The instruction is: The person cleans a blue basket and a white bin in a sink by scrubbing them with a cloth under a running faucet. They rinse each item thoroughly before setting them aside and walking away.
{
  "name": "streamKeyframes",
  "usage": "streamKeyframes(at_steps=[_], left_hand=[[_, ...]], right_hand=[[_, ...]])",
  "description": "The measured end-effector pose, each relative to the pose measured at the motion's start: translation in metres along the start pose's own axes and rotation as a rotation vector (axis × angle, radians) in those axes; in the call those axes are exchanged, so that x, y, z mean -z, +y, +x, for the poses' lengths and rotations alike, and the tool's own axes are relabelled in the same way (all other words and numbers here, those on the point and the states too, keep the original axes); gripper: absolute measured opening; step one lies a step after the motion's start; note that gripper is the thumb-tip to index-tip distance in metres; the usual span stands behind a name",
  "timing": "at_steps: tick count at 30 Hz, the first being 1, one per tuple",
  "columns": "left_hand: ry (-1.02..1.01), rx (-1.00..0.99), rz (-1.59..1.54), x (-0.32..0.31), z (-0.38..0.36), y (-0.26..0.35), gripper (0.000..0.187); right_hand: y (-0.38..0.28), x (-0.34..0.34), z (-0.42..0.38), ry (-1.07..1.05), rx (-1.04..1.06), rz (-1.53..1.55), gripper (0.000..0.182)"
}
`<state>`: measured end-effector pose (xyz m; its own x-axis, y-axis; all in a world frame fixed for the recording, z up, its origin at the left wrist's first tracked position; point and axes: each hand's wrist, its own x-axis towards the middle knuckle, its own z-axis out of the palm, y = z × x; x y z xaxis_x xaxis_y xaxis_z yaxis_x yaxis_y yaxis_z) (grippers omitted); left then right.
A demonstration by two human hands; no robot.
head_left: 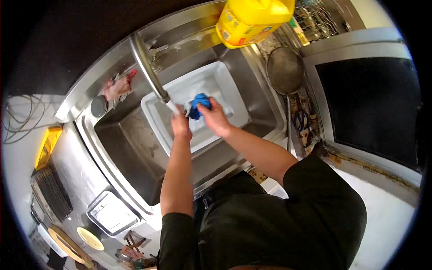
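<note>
Under the end of the metal faucet [150, 72], my left hand [181, 125] is raised with its fingers curled in. What it holds, if anything, is too small and blurred to make out. My right hand [217, 119] is closed on a crumpled blue cloth [198, 105], close to the left hand's fingertips. Both hands are over a white plastic tub [234, 90], which sits in the stainless steel sink [130, 139]. A whitish streak, water or a nozzle tip, shows at the faucet's mouth beside my left hand.
A yellow jug [252, 22] stands on the sink's back ledge. A round strainer [285, 69] lies to the right. A pinkish rag [119, 87] and a round lid [99, 107] rest on the left rim. A white-lidded container [112, 213] is on the left counter.
</note>
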<state>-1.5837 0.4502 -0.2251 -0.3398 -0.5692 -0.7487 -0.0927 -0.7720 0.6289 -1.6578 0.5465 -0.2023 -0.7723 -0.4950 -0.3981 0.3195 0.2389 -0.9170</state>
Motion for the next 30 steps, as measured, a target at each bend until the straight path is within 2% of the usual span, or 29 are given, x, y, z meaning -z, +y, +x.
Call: streamKeyframes(at_steps=[1,3,4,5,6,7,8,9,10,11,12,13,15,17,18,19,21,22,23,24,25,26,27,28,30], left_hand=[[-0.153,-0.028,-0.135,0.002,0.008,-0.001,0.044],[-0.179,0.041,-0.239,0.002,0.012,0.003,0.045],[-0.326,0.168,-0.429,0.010,0.009,0.004,0.051],[-0.411,0.196,-0.453,0.012,0.006,0.001,0.059],[-0.396,0.105,-0.302,0.011,-0.009,0.002,0.057],[-0.381,0.016,-0.154,0.014,-0.024,0.004,0.056],[-0.323,0.025,-0.073,0.018,-0.042,0.018,0.051],[-0.245,-0.163,0.224,0.047,-0.024,0.002,0.047],[-0.170,-0.355,0.518,0.082,0.001,-0.011,0.044],[0.159,-0.426,0.721,0.105,0.007,-0.012,0.045],[0.416,-0.603,0.965,0.121,0.009,-0.007,0.044],[0.593,-0.875,1.204,0.131,0.013,-0.008,0.040],[0.145,-0.301,1.001,0.142,0.018,-0.004,0.037],[0.242,-0.274,0.957,0.155,0.041,-0.042,0.037],[0.262,-0.272,0.886,0.144,0.035,-0.038,0.039],[0.290,-0.358,0.862,0.139,0.038,-0.047,0.040],[0.362,-0.301,0.973,0.125,0.033,-0.046,0.037],[0.326,-0.307,0.878,0.129,0.037,-0.054,0.036],[0.288,-0.282,0.905,0.120,0.027,-0.042,0.049],[0.283,-0.231,0.952,0.121,0.027,-0.042,0.050],[0.284,-0.190,0.993,0.124,0.029,-0.037,0.051],[0.297,-0.233,0.912,0.133,0.037,-0.045,0.053],[0.308,-0.276,0.827,0.140,0.041,-0.054,0.054],[0.339,-0.274,0.835,0.132,0.032,-0.046,0.055],[0.317,-0.292,0.798,0.126,0.023,-0.036,0.057]], right_hand=[[-0.032,-0.024,-0.015,-0.060,-0.104,0.075,0.030],[0.014,-0.067,-0.007,0.010,-0.006,0.153,0.031],[0.010,-0.068,0.001,-0.007,-0.039,0.102,0.033],[0.005,-0.070,0.015,-0.019,-0.071,0.059,0.036],[0.014,-0.067,0.035,0.010,-0.201,-0.198,0.048],[0.017,-0.060,0.053,0.003,-0.145,-0.449,0.046],[0.026,-0.056,0.068,-0.021,-0.048,-0.591,0.043],[0.037,-0.049,0.081,-0.042,0.048,-0.733,0.041],[0.043,-0.040,0.092,-0.084,0.041,-0.827,0.041],[0.047,-0.031,0.103,-0.125,0.039,-0.920,0.042],[0.057,-0.021,0.111,-0.140,0.044,-0.947,0.043],[0.070,-0.010,0.113,-0.025,0.137,-0.924,0.045],[0.097,0.011,0.121,0.186,0.335,-0.865,0.049],[0.123,0.031,0.133,0.260,0.505,-1.207,0.057],[0.132,0.029,0.132,0.290,0.447,-1.369,0.059],[0.144,0.013,0.138,0.385,0.443,-1.385,0.056],[0.176,-0.030,0.138,0.578,0.397,-1.432,0.051],[0.187,-0.045,0.146,0.388,0.381,-1.245,0.045],[0.151,-0.069,0.127,0.222,0.377,-1.263,0.039],[0.157,-0.088,0.125,0.165,0.510,-1.115,0.035],[0.147,-0.104,0.118,0.092,0.513,-0.922,0.030],[0.146,-0.123,0.115,0.121,0.505,-0.742,0.029],[0.164,-0.136,0.123,0.064,0.514,-0.565,0.031],[0.156,-0.149,0.126,-0.022,0.289,-0.352,0.034],[0.143,-0.159,0.115,-0.147,0.056,-0.009,0.041]])
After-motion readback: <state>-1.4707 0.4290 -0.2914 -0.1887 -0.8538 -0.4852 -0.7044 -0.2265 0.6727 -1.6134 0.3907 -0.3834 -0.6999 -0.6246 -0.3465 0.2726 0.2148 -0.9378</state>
